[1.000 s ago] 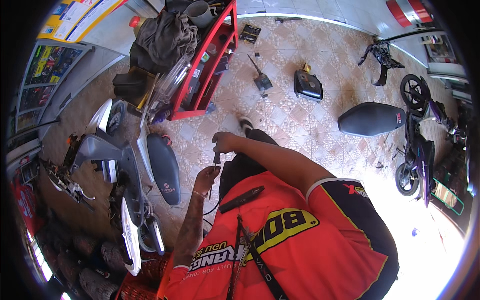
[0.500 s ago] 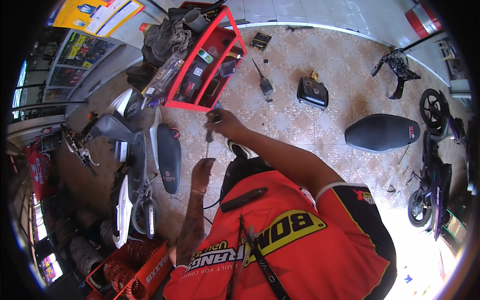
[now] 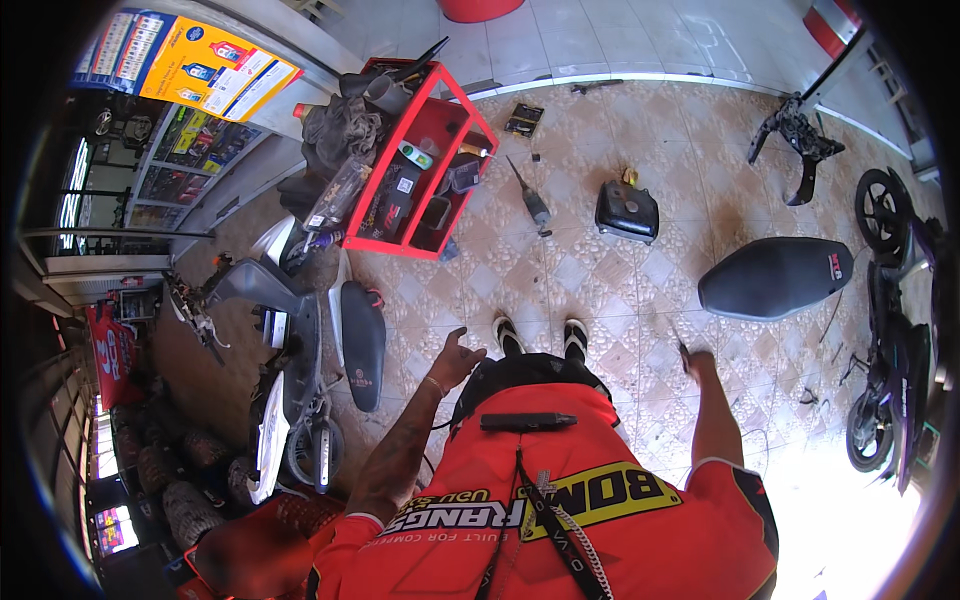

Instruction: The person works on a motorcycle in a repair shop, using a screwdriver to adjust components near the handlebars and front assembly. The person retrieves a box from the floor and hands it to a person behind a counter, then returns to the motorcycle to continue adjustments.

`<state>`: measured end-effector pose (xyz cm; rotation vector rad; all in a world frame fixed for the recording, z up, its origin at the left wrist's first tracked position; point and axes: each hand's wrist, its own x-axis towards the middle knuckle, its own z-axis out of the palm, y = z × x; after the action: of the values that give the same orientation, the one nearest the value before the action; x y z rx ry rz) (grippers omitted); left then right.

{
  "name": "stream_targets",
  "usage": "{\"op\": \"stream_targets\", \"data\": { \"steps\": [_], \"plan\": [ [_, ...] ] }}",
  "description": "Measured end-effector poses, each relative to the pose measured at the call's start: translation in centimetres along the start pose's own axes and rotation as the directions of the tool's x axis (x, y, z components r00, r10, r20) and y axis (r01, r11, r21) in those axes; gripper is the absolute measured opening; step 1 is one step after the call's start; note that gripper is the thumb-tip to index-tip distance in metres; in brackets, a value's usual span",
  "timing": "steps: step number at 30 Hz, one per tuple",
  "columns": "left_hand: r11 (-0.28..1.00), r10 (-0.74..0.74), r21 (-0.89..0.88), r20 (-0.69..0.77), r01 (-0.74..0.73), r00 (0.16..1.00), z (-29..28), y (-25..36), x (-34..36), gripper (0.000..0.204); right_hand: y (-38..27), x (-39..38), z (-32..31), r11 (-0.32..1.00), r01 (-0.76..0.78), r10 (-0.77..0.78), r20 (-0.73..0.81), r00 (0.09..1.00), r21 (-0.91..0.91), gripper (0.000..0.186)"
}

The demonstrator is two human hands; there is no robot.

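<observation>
My right hand [image 3: 702,366] is out to the right at waist height, closed around the dark handle of a screwdriver [image 3: 682,347]. Its thin shaft points forward and a little left, over the tiles. My left hand [image 3: 457,362] is in front of my left hip with nothing in it, its fingers apart. Nearest to that hand is a long dark motorcycle seat [image 3: 360,345] by the white and grey scooter. A second black seat [image 3: 775,278] lies on the floor ahead of my right hand.
A red tool cart [image 3: 395,245] holding boxes and bottles stands front left. On the tiled floor ahead lie a black tank-like part [image 3: 627,212] and a grey tool with a long nozzle [image 3: 536,208]. A scooter [image 3: 285,350] stands left, a dark motorcycle [image 3: 880,360] right.
My hands have moved apart. The right one swung from front left across to the right with the screwdriver; the left one opened its fingers. My view has shifted, and both shoes now show.
</observation>
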<state>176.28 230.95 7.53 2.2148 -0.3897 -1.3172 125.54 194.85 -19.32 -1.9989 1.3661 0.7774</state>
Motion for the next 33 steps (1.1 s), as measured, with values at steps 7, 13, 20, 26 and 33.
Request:
{"op": "stream_targets", "data": {
  "steps": [7,13,20,26,33],
  "plan": [
    [0.996,-0.016,-0.082,0.026,0.018,1.000,0.3,1.2,-0.5,0.087,8.8,-9.3,13.5,0.589,-0.549,0.423,0.352,0.835,0.593,0.038],
    [0.999,-0.027,-0.044,0.022,0.028,0.999,-0.7,2.5,-0.4,0.093,-12.1,-7.5,3.4,0.918,0.080,0.035,-0.280,0.959,0.388,0.047],
    [0.993,0.111,-0.030,-0.111,-0.115,0.988,-3.5,1.4,1.1,0.100,-41.5,-11.9,-14.7,0.656,0.743,-0.694,-0.281,0.662,0.131,0.033],
    [0.934,0.357,0.186,-0.436,-0.306,0.826,-8.1,-2.5,2.3,0.080,-59.9,-19.3,-17.3,0.349,0.936,-0.933,0.077,0.351,-0.031,0.025],
    [0.878,0.478,0.252,-0.513,-0.407,0.713,-18.0,-8.2,2.3,0.023,-73.2,-22.5,-15.7,0.169,0.986,-0.957,0.239,0.162,0.009,0.027]
  ]
}}
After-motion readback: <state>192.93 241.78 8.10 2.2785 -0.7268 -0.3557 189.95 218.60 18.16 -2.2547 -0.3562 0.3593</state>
